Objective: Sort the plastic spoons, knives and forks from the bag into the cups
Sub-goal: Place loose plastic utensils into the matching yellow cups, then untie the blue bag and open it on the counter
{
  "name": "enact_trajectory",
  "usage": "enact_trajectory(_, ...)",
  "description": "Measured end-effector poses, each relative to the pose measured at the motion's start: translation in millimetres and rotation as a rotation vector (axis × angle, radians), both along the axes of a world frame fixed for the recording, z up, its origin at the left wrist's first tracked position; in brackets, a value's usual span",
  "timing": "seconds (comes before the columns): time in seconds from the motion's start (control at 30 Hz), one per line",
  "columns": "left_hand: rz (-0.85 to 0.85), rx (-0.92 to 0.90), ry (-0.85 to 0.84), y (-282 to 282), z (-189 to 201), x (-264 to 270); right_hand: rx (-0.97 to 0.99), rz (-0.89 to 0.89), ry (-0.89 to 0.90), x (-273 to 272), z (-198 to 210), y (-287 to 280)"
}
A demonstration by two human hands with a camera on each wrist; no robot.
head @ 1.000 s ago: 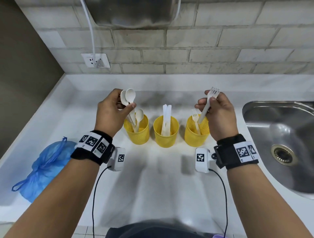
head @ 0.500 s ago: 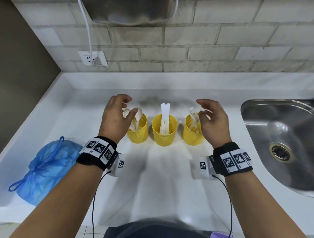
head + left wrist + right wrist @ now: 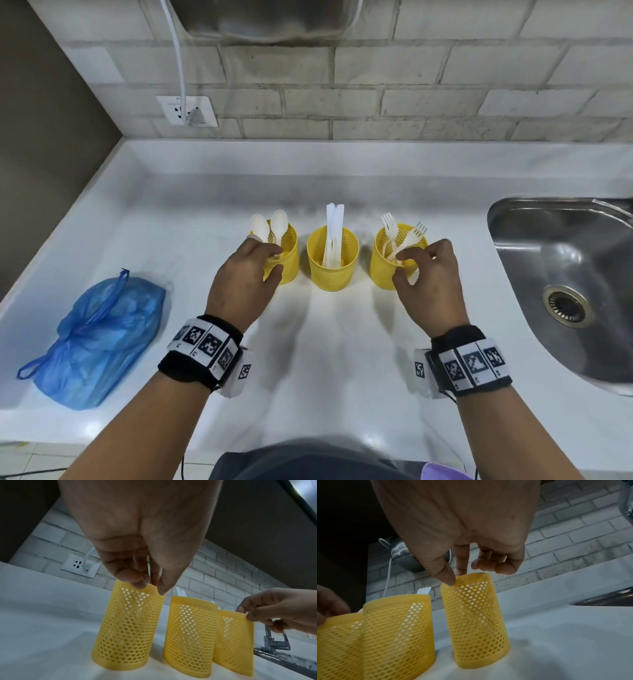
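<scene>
A white tabletop (image 3: pixel 325 359) carries three yellow mesh cups in a row: the left cup (image 3: pixel 286 260), the middle cup (image 3: pixel 331 270), the right cup (image 3: pixel 385 270). A knotted blue bag (image 3: pixel 99 339) lies well apart, leftward.

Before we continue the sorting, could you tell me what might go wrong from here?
1. Left hand pinches the spoon cup at its rim; pulling away could tip the tall cup.
2. Right hand pinches the fork cup likewise; the leaning forks may spill.
</scene>
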State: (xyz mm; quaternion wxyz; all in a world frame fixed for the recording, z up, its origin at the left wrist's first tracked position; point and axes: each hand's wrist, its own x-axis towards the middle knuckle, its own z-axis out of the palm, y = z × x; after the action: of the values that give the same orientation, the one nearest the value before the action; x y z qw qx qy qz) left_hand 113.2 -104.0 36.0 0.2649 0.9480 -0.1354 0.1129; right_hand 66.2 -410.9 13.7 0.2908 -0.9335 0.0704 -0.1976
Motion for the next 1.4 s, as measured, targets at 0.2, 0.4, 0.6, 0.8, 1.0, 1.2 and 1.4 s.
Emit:
enact_trajectory(0.2, 0.014, -0.028, 0.007, 0.0, -4.1, 2.8, -0.056, 0.004, 0.037, 3.9, -4.0, -2.5)
enact_trajectory(0.4, 0.025, -0.046, -0.027, -0.4, -6.0, -2.8, -0.058, 0.022, 0.051, -0.9, -2.2, -1.0)
enact_trajectory(0.6, 0.052, -0.046, -0.015, 0.9, -5.9, -11.1, -0.042, 0.031, 0.046, -4.5, 0.5, 0.2)
enact_trajectory(0.8, 0.079, -0.073, -0.034, 1.8, -1.9, -16.4, 0.035, 0.019, 0.063, -11.1, 5.9, 5.5)
enact_trajectory(1.0, 0.150, -0.142, -0.068, 9.3, 12.1, -43.5, 0.132, 0.051, -0.013, -29.4, 19.1, 19.2)
enact_trajectory(1.2, 0.260, -0.197, -0.019, 57.0, 6.6, -87.2, 0.189, 0.190, -0.017, -52.4, 20.7, 57.5)
enact_trajectory(1.4, 0.429, -0.123, 0.022, 140.5, -6.9, -121.4, 0.246, 0.359, 0.168, -58.8, 4.3, 120.0)
